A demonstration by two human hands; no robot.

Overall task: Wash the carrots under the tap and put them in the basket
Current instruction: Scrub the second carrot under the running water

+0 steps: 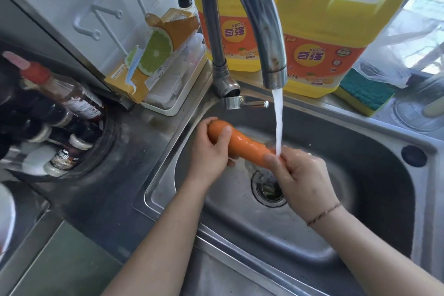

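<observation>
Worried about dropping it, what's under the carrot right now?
The carrot hangs over the sink, the drain just below its narrow end. Both hands cover parts of the basin.

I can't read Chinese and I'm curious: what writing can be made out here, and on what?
"KEON" over "奇强": right yellow jug.
"KEON" over "奇强": left yellow jug, part hidden by the tap.
Smaller print on both jugs: blurred.
Torn orange box: unreadable.
Sauce bottles: unreadable.
</observation>
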